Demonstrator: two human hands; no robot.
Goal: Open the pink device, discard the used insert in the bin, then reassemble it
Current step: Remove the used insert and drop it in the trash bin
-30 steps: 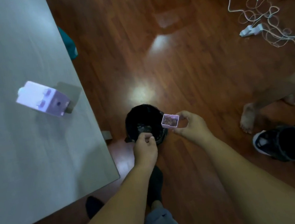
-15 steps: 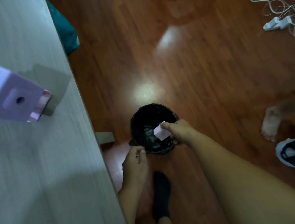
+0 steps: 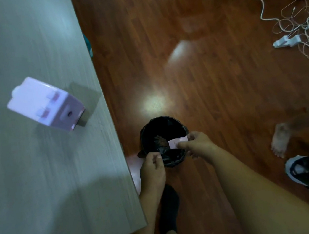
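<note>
device (image 3: 46, 104) on table (image 3: 40, 179), bin (image 3: 164, 141) on floor right

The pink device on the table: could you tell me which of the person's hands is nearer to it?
Left. The left hand is at the near rim of the bin, close to the table's edge. The right hand holds the small pink tray over the bin, farther from the pink device.
</note>
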